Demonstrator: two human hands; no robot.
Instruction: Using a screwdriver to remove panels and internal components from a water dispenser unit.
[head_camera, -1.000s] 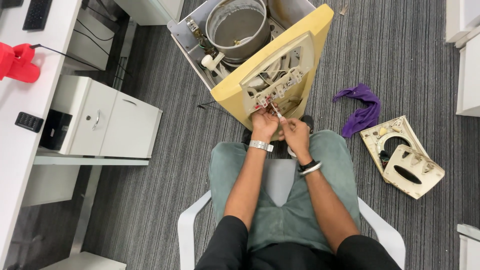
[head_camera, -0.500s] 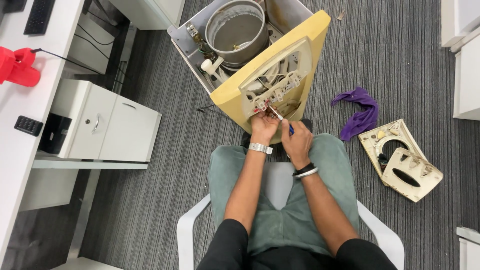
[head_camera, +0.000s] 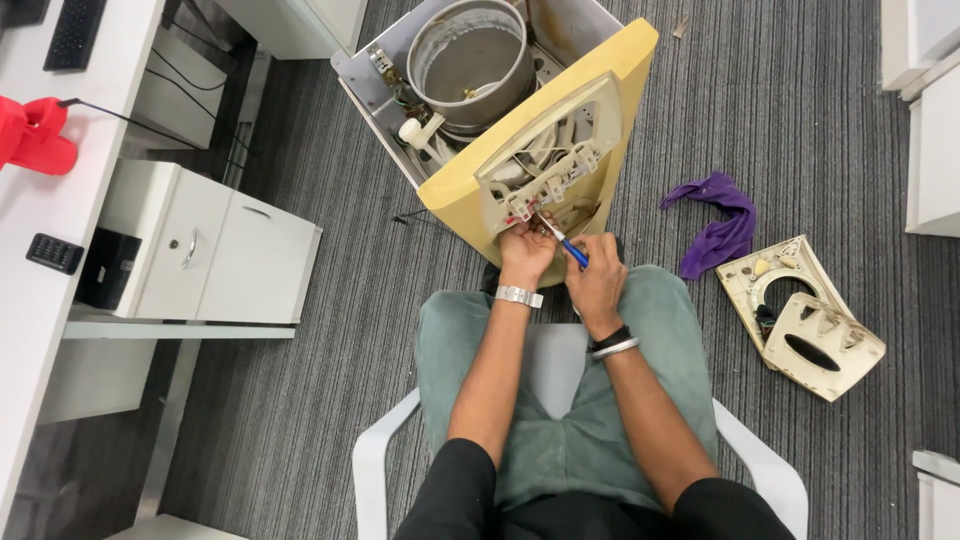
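right hand is closed around a blue-handled screwdriver, shaft running up-left into the cream control panel of the yellow appliance shell. left hand pinches the panel's lower edge, right beside the tip.

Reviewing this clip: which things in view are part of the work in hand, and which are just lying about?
In the work:
- left hand, steadying the panel
- right hand, holding the blue-handled screwdriver
- yellow appliance panel
- metal drum of the opened appliance

Lying about:
- purple cloth on the carpet
- detached cream cover
- red tool on the desk
- drawer cabinet
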